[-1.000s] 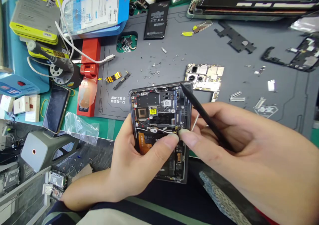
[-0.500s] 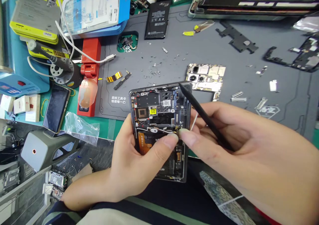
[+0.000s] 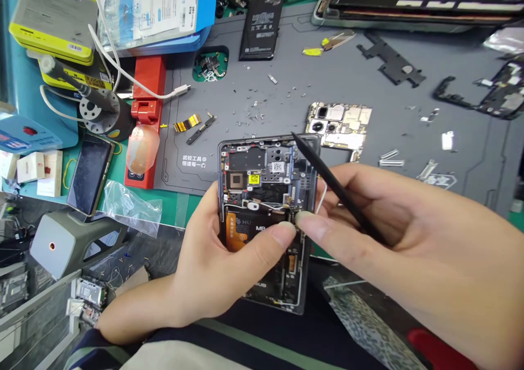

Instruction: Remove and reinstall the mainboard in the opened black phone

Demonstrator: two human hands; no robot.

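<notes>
An opened phone [image 3: 262,191], its circuit board and black battery exposed, is held over the front edge of the mat. My left hand [image 3: 237,255] grips its left side, the thumb lying across the battery. At the phone's right side is my right hand [image 3: 368,228], its thumb pressed on the inner right part. A black pointed stick [image 3: 335,187] is held in that same hand, its tip over the phone's top edge. A thin white cable [image 3: 322,196] loops beside the right fingers.
On the grey mat [image 3: 262,100] lie several tiny screws, a battery [image 3: 261,29], a camera board [image 3: 339,124] and black brackets [image 3: 395,59]. A red clamp [image 3: 146,108], a white cable plug [image 3: 180,90], a dark phone [image 3: 90,174] and yellow boxes [image 3: 55,21] are at left.
The phone has shifted slightly right and tilted a little. The thin white cable now bends in a curve near my right fingers. Both hands keep their hold.
</notes>
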